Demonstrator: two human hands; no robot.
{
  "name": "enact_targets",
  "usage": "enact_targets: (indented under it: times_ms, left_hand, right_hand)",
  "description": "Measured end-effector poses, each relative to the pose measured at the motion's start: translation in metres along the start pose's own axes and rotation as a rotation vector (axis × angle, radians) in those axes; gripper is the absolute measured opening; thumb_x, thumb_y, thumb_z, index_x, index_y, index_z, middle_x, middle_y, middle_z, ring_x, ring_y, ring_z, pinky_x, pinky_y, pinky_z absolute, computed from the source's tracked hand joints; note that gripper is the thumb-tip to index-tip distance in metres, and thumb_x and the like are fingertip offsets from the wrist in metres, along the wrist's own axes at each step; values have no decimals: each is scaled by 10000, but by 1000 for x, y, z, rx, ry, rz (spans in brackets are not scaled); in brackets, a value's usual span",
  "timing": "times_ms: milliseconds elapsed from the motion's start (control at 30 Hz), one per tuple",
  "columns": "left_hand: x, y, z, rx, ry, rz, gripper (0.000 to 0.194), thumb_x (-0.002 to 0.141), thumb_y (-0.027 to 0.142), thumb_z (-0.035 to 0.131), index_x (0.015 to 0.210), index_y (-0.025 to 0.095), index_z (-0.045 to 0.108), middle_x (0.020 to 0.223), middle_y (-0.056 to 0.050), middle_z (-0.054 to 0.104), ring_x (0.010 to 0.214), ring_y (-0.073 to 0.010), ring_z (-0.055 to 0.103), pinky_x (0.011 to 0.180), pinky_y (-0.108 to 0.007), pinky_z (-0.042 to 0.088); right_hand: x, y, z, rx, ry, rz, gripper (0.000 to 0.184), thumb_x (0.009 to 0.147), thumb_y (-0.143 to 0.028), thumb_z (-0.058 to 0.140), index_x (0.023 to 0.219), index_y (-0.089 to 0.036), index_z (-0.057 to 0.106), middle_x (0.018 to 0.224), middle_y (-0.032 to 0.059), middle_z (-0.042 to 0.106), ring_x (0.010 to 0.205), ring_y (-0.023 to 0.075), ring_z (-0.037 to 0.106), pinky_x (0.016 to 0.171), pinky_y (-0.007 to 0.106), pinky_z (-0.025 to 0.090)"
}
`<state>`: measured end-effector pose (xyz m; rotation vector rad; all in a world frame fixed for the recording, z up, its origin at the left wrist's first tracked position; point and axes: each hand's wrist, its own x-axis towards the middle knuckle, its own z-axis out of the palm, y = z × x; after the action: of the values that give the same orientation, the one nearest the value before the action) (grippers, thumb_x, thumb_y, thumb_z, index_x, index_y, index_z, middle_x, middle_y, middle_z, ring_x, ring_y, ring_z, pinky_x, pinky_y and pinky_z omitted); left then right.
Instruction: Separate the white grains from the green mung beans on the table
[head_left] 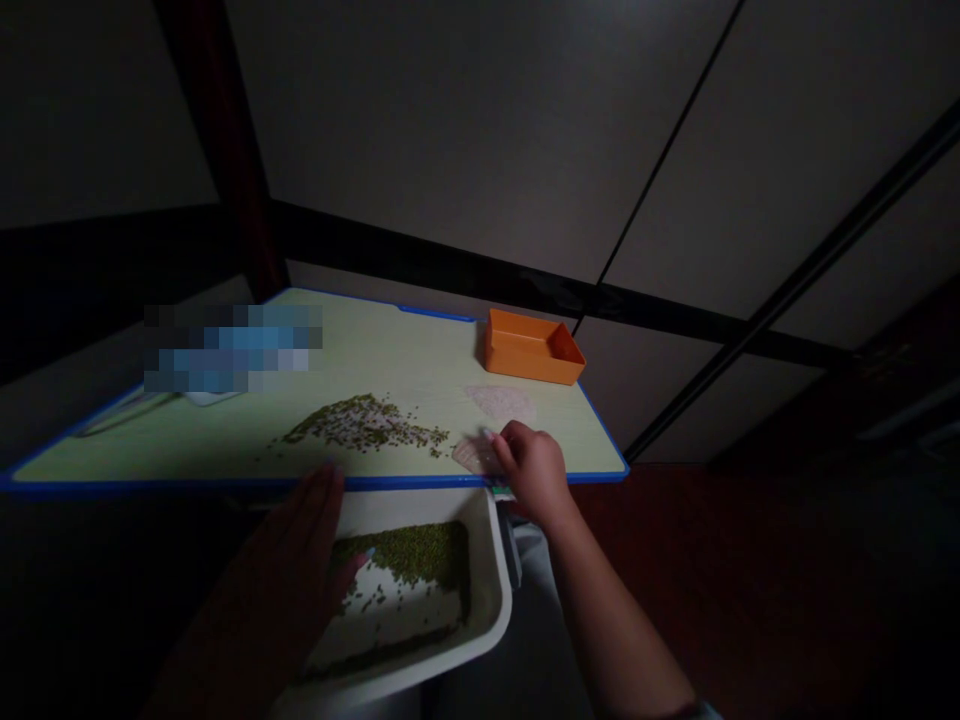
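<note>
**Green beans half on the board, half in the tub, work in full swing**

So, head view, the only one here. The white tub (496, 606) is my landmark. Small green beans (366, 425) lie in a loose, scattered heap just beyond it, up on the pale board (360, 345). More beans (427, 550) are already inside the tub, bunched toward its far right part. I'd call it partway: a fair share is in, but that heap up top is left to deal with.

The left hand (300, 535) is over the tub's left side, fingers flat together, thumb out, apparently gripping nothing. The right hand (531, 468) is beyond the tub's right corner, fingers curled in by a pale fan-shaped patch (474, 456); can't tell if it's pinching that.

Around it: an orange box (532, 350) farther back, right of the tub, and some pixelated blue stuff (240, 345) back left of it. In the way: the board's blue edge (420, 482) between heap and tub, plus poor light.
</note>
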<state>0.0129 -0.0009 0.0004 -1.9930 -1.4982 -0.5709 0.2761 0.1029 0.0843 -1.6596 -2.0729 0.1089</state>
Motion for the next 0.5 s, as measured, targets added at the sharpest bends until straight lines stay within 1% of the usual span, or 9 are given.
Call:
enact_targets:
  times_ms: [100, 167, 300, 400, 500]
  left_hand:
    - [-1, 0, 0, -16, -22, -8, 774, 907, 517, 236, 1495, 36, 87, 1460, -271, 429, 1323, -363, 475, 1008, -490, 464]
    - [-2, 0, 0, -22, -36, -19, 774, 908, 521, 232, 1495, 37, 88, 1457, -269, 435, 1322, -358, 476, 1020, -484, 459]
    - [-2, 0, 0, -22, -52, -41, 771, 908, 527, 246, 1500, 61, 87, 1490, -247, 401, 1352, -342, 445, 1043, -474, 446]
    - [-2, -1, 0, -34, -48, -37, 787, 901, 551, 252, 1501, 65, 96, 1505, -240, 383, 1373, -340, 419, 1044, -476, 444]
    - [-3, -2, 2, -43, -52, -29, 797, 897, 554, 255, 1500, 58, 91, 1494, -250, 394, 1360, -352, 432, 1038, -486, 447]
  right_hand:
    - [9, -1, 4, -112, -37, 15, 302, 947, -429, 486, 844, -221, 680, 771, 50, 735, 668, 163, 622, 581, 253, 261]
    - [21, 2, 6, -198, -34, 43, 313, 955, -440, 475, 870, -222, 682, 800, 63, 742, 688, 171, 634, 600, 261, 270]
    - [44, 11, 6, -336, -30, 11, 344, 980, -429, 432, 914, -202, 682, 827, 90, 746, 717, 180, 649, 715, 281, 318]
    - [55, 15, 4, -396, -42, -11, 344, 992, -402, 407, 957, -191, 676, 833, 104, 746, 733, 188, 656, 771, 300, 322]
    - [56, 18, 0, -401, -33, -6, 333, 994, -389, 401, 970, -194, 670, 813, 98, 744, 734, 191, 657, 751, 297, 316]
